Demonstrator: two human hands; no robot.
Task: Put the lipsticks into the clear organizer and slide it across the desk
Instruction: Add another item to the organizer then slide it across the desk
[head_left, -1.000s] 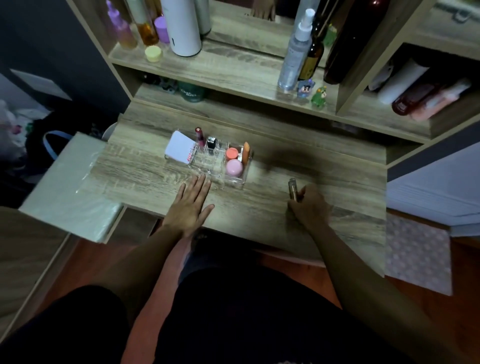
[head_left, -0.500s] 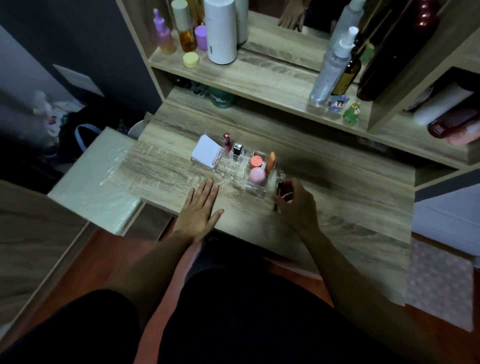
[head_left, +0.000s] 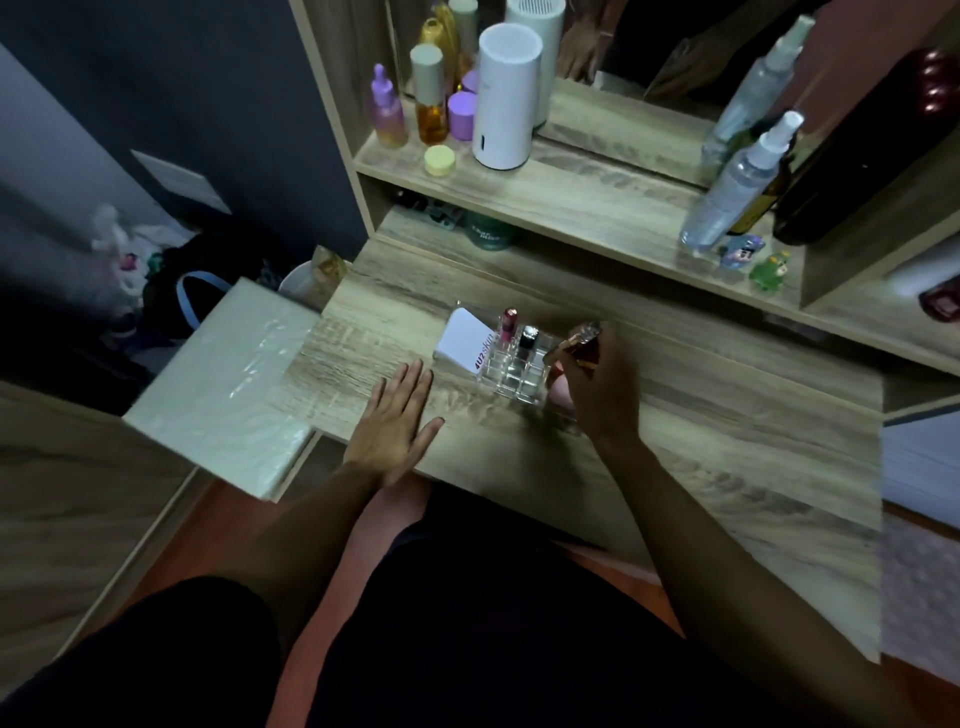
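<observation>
The clear organizer (head_left: 511, 376) stands on the wooden desk (head_left: 727, 426), with a red lipstick (head_left: 507, 322) and a black-and-silver one (head_left: 528, 340) upright in its back cells. A white card (head_left: 464, 340) leans against its left side. My right hand (head_left: 597, 387) is over the organizer's right part, shut on a brown lipstick (head_left: 574, 340) held tilted above the cells. It hides the organizer's right end, apart from a bit of a pink thing (head_left: 560, 396). My left hand (head_left: 395, 423) lies flat on the desk, fingers apart, just left of the organizer.
A shelf (head_left: 571, 192) behind the desk carries bottles, a white cylinder (head_left: 506, 98), a spray bottle (head_left: 732, 192) and small figurines (head_left: 753, 260). A pale wrapped box (head_left: 223, 384) sits to the left of the desk. A green jar (head_left: 488, 234) stands under the shelf.
My right hand lifted the brown lipstick from the desk on the right and carried it left, over the organizer. The left hand stayed flat on the desk.
</observation>
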